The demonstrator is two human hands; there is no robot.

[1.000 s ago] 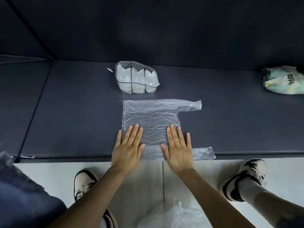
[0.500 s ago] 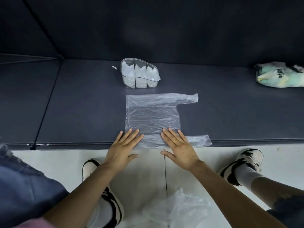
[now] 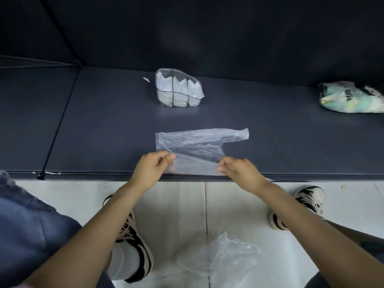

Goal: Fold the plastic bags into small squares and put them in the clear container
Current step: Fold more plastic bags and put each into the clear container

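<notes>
A clear plastic bag [image 3: 197,143] lies on the dark mat, one handle pointing right. Its near edge is lifted off the mat and turned toward the far side. My left hand [image 3: 150,171] pinches that lifted edge at its left end. At the right end my right hand [image 3: 239,170] pinches the same edge. The clear container [image 3: 178,88] stands farther back on the mat, with folded white bags upright in its compartments.
A crumpled green and white bag [image 3: 351,97] lies at the mat's far right. More loose clear bags [image 3: 224,258] sit on the white floor between my feet. The dark mat [image 3: 104,132] ends in a front edge just under my hands.
Both hands went from lying flat on the bag's near part to pinching its near edge and lifting it toward the far side.
</notes>
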